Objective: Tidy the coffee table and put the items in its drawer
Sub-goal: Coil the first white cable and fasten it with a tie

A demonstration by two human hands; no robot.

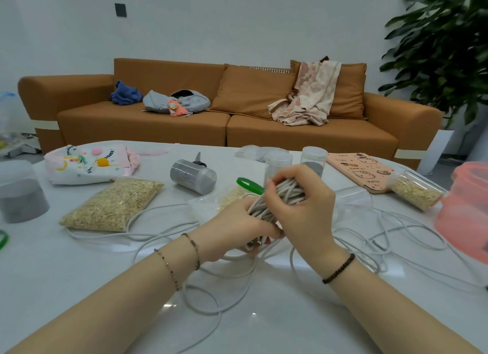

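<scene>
A long white cable (169,233) sprawls in loose loops over the white coffee table (264,324). Part of it is wound into a coiled bundle (266,208) above the table's middle. My left hand (235,229) grips the lower end of that bundle. My right hand (298,203) curls its fingers round the bundle's upper end. More loops trail off to the right (396,234) and toward the near edge (203,301). No drawer is in view.
On the table lie a bag of grain (111,205), a tipped grey jar (192,176), a printed pouch (87,163), two upright clear jars (278,163), a pink notebook (361,168), a tipped grain jar (414,195) and a pink tub (467,216). A brown sofa (237,126) stands behind.
</scene>
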